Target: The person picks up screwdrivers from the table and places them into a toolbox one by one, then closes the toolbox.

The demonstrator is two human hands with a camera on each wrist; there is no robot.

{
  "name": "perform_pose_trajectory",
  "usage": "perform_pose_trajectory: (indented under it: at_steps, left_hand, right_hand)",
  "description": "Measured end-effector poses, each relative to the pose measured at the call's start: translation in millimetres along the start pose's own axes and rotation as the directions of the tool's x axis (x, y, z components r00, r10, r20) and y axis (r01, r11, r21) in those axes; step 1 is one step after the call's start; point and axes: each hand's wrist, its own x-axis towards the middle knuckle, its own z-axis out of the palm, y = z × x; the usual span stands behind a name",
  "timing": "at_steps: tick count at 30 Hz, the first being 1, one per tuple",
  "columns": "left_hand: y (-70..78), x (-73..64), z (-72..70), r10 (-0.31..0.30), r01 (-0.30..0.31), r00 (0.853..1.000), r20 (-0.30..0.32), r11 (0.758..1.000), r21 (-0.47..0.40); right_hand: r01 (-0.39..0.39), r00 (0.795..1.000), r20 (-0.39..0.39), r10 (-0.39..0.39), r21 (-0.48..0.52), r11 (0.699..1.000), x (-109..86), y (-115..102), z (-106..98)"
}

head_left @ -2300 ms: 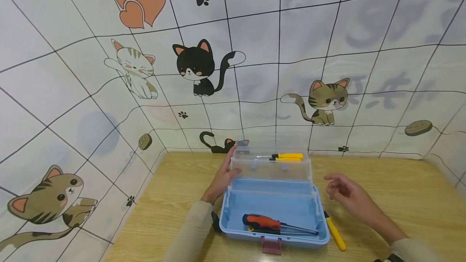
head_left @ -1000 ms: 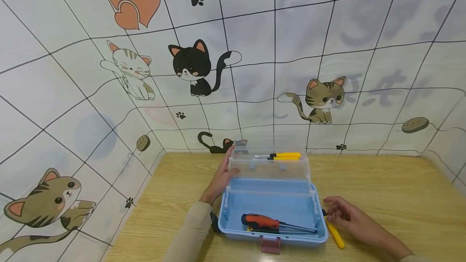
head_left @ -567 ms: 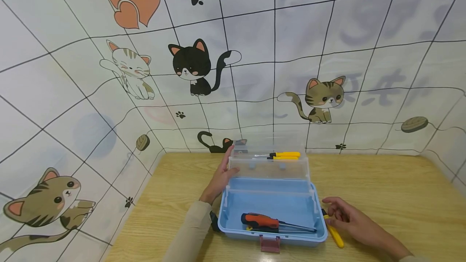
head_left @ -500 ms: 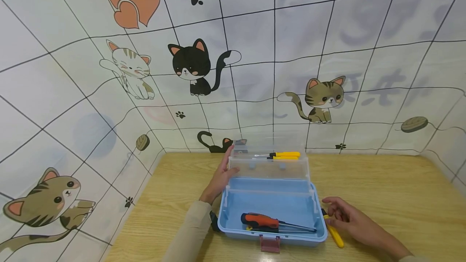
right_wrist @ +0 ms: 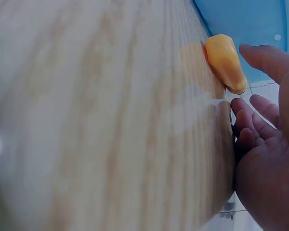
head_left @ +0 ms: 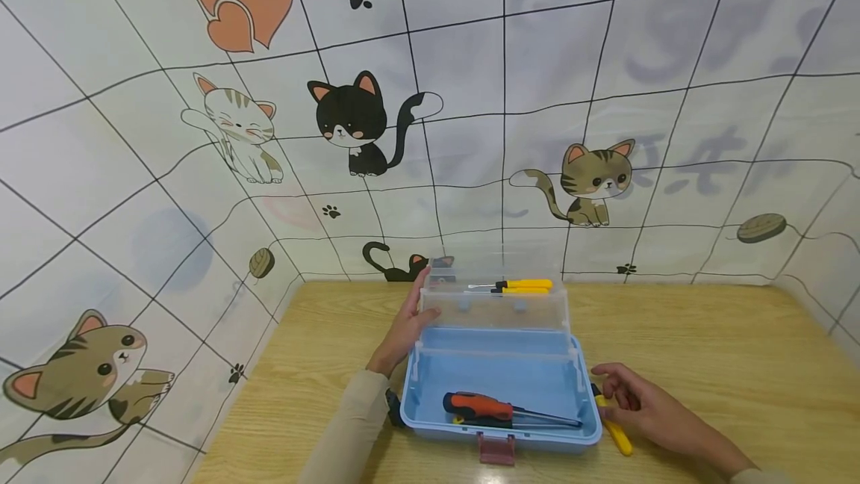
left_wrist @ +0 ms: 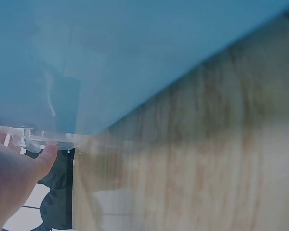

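A light-blue toolbox [head_left: 493,379] stands unlatched on the table, its clear upper section raised at the back. My left hand [head_left: 406,327] holds the left end of that clear section [head_left: 500,308], thumb in front and fingers behind. Two yellow-handled screwdrivers [head_left: 527,285] lie in it. In the blue base lie a red-and-black screwdriver [head_left: 480,405] and another dark-handled one partly under it. My right hand [head_left: 652,409] rests on its side at the box's right, fingers loosely curled. Beside its thumb lies a yellow-handled tool with a black part [right_wrist: 226,65]; a small gap shows between them.
The wooden table [head_left: 725,342] extends to both sides of the toolbox. A brownish latch [head_left: 496,449] hangs at the box front, and a black piece [head_left: 395,408] sticks out by its left corner. Behind rises a white wall covering [head_left: 463,58] with printed cats.
My right hand has come down from above the table to beside the yellow-handled tool, then stayed nearly still. My left hand keeps its hold. The whole head view shifts slightly.
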Motion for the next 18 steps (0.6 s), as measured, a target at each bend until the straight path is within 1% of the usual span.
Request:
perform_pose_trajectory:
  at_steps: [3, 8, 18]
  left_hand:
    - [-1.0, 0.3, 0.4, 0.018, -0.018, 1.000, 0.002, 1.000, -0.002]
    - [-1.8, 0.9, -0.5, 0.034, -0.035, 0.999, 0.021, 0.999, 0.006]
    - [-1.9, 1.3, -0.6, 0.029, -0.029, 0.999, 0.022, 1.000, 0.006]
  right_hand:
    - [0.004, 1.000, 0.003, -0.004, -0.001, 1.000, 0.1, 0.1, -0.4]
    - [-0.024, 1.000, 0.013, 0.024, 0.003, 1.000, 1.3, 1.5, -1.9]
    - [-0.030, 1.000, -0.005, 0.030, 0.015, 0.999, 2.9, 3.5, -1.5]
